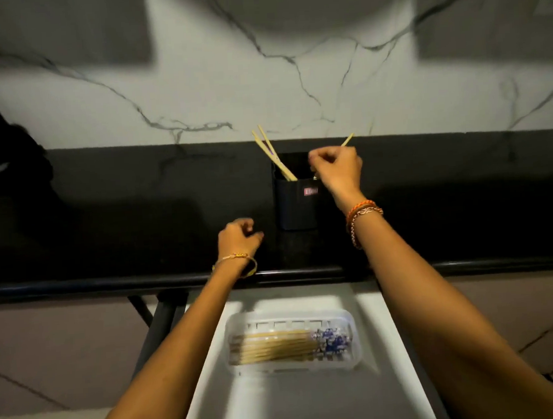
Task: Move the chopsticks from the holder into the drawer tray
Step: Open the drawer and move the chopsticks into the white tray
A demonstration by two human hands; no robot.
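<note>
A dark holder stands on the black counter against the marble wall. Two pale chopsticks lean left out of its mouth. My right hand is at the holder's right rim, fingers curled round a chopstick whose tip sticks out up and to the right. My left hand rests on the counter left of the holder with loosely curled fingers, holding nothing. Below, a clear plastic tray lies in the open white drawer, with several chopsticks lying side by side in it, patterned ends to the right.
The black counter's rounded front edge runs across the view above the drawer. A dark object sits at the far left of the counter. Grey cabinet fronts flank the drawer on both sides.
</note>
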